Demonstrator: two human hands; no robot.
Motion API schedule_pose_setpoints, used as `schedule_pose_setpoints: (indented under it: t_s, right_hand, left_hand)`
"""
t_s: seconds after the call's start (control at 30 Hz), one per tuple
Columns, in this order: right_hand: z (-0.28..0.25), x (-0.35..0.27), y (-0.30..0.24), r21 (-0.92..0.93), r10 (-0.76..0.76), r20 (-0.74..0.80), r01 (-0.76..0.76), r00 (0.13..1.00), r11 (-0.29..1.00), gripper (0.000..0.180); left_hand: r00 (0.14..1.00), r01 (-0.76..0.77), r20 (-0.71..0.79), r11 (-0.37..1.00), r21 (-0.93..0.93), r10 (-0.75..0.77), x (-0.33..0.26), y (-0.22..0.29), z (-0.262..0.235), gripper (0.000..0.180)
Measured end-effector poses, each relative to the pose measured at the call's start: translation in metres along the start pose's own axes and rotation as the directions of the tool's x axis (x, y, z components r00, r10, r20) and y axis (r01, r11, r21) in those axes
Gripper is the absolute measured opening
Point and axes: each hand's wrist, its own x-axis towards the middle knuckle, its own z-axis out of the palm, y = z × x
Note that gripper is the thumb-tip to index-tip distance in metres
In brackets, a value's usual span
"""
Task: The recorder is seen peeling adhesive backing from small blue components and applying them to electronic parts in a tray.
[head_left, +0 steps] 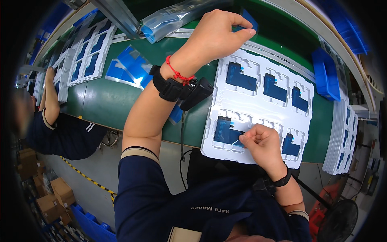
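Observation:
My left hand (pixel 221 34) is raised beyond the far edge of a white moulded tray (pixel 242 104), thumb and forefinger pinched on a small piece of blue film (pixel 249 20). My right hand (pixel 264 146) is over the tray's near row, its fingertips pinched at the edge of an L-shaped dark blue part (pixel 225 131). What those fingertips hold, if anything, is too small to make out. Several similar dark parts sit in the other pockets, among them a far-left one (pixel 241 77), a far-middle one (pixel 275 87) and a near-right one (pixel 291 145).
Blue film sheets (pixel 130 68) lie on the green table left of my forearm. Behind them is a clear plastic bag (pixel 173 20). Stacked trays (pixel 340 137) and a blue bin (pixel 325 74) stand at right. A co-worker (pixel 60 129) sits at left beside more trays (pixel 90 50).

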Motion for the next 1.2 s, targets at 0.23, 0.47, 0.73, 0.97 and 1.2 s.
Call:
schedule_pose_setpoints:
  t_s: [0.23, 0.47, 0.73, 0.97, 1.2]
  right_hand:
    - [0.004, -0.002, -0.011, -0.219, -0.156, -0.076, 0.136, 0.985, 0.966, 0.012]
    - [0.013, -0.004, -0.006, -0.481, -0.373, -0.063, 0.299, 0.926, 0.824, 0.011]
    - [-0.011, -0.015, -0.002, -0.534, -0.397, -0.233, 0.225, 0.888, 0.815, 0.023]
    - [-0.127, -0.015, 0.02, -0.791, -0.56, -0.523, -0.121, 0.643, 0.6, 0.023]
    - [-0.153, -0.018, 0.074, -0.364, -0.149, -0.583, -0.093, 0.799, 0.927, 0.025]
  left_hand:
    - [0.999, 0.01, -0.039, 0.997, -0.076, -0.013, 0.005, 0.004, -0.003, 0.027]
    - [1.0, -0.015, 0.003, 1.0, -0.011, 0.015, 0.002, -0.001, 0.001, 0.028]
    - [0.999, -0.001, 0.037, 0.999, -0.032, 0.002, 0.002, -0.001, 0.007, 0.03]
    - [0.994, 0.071, 0.092, 0.99, -0.125, -0.06, 0.009, 0.001, 0.009, 0.025]
    - [0.985, 0.118, 0.145, 0.982, -0.148, -0.097, -0.007, -0.006, 0.022, 0.025]
